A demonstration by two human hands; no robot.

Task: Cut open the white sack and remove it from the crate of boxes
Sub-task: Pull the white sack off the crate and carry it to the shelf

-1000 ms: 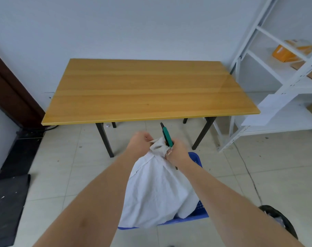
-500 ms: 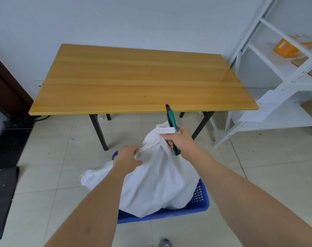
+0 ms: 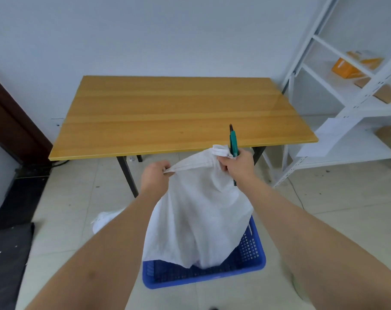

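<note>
A white sack (image 3: 196,222) hangs stretched upward out of a blue perforated crate (image 3: 250,253) on the tiled floor. My left hand (image 3: 155,175) pinches the sack's upper edge. My right hand (image 3: 237,165) grips the bunched top corner of the sack together with a green utility knife (image 3: 233,139), its blade pointing up. The sack's lower end still dips into the crate, and a loose part of the sack trails onto the floor left of my left forearm. Whatever is inside the crate is hidden by the sack.
A wooden table (image 3: 176,115) with black legs stands just beyond the crate. A white metal shelf unit (image 3: 355,104) with cardboard and orange parcels is at the right. A dark door (image 3: 9,121) and black mats (image 3: 9,253) lie at the left.
Both hands have risen and spread apart, lifting the sack higher out of the crate. More of the crate's inside wall shows now.
</note>
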